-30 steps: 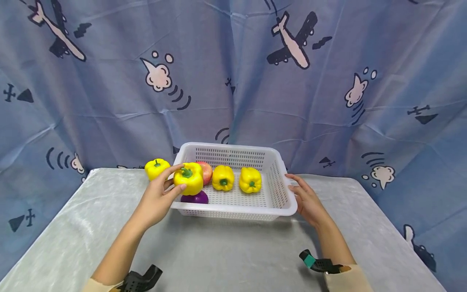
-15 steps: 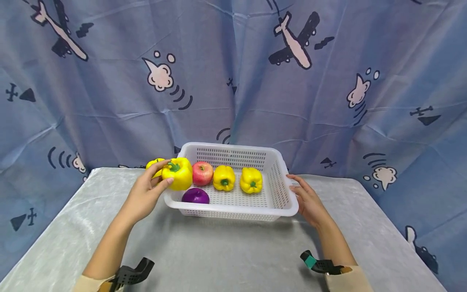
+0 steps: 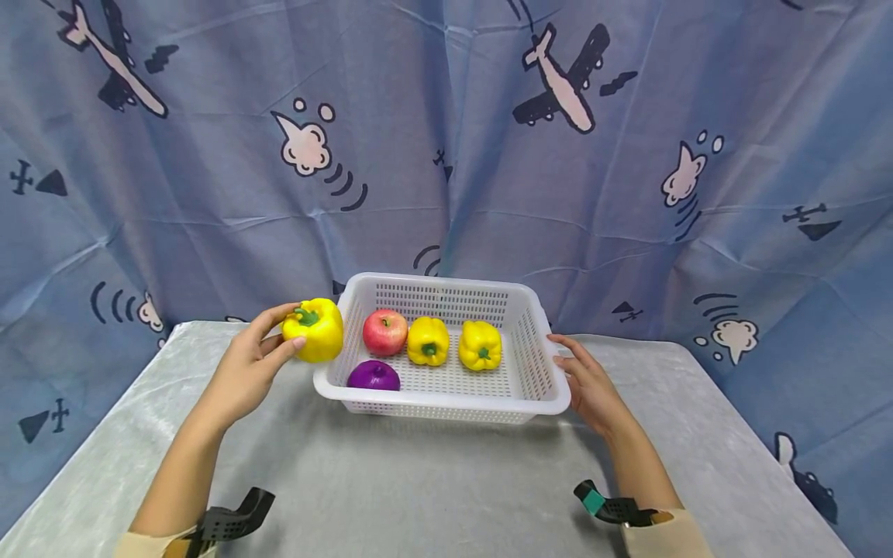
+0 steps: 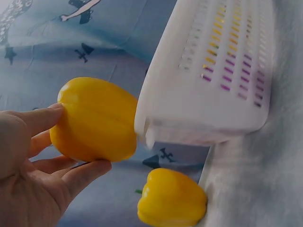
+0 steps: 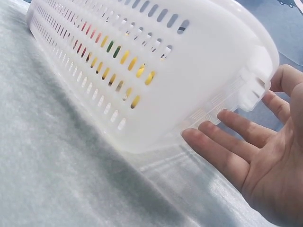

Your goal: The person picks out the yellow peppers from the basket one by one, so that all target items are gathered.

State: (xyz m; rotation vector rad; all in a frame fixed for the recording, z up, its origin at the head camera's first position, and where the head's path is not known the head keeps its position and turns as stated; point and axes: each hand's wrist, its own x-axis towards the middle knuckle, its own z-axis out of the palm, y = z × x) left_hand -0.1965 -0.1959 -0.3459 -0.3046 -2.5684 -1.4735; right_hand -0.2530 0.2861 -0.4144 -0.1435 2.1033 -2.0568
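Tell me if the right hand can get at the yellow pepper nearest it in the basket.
Likely yes: the right hand is at the basket, which is open on top, and nothing lies between its end wall and that yellow pepper. The hand would just have to clear that wall.

Basket [image 3: 446, 404] on table [image 3: 418, 488]. In basket, left to right: apple [image 3: 385, 332], middle pepper [image 3: 429, 339], right pepper [image 3: 480, 344]; onion [image 3: 374, 375] before apple. Left of basket: held pepper [image 3: 317, 332] in left grip [image 3: 240, 373]; loose pepper [image 4: 173, 198] on table. At basket's right end: right grip [image 3: 593, 385]. Behind table: curtain [image 3: 488, 201].
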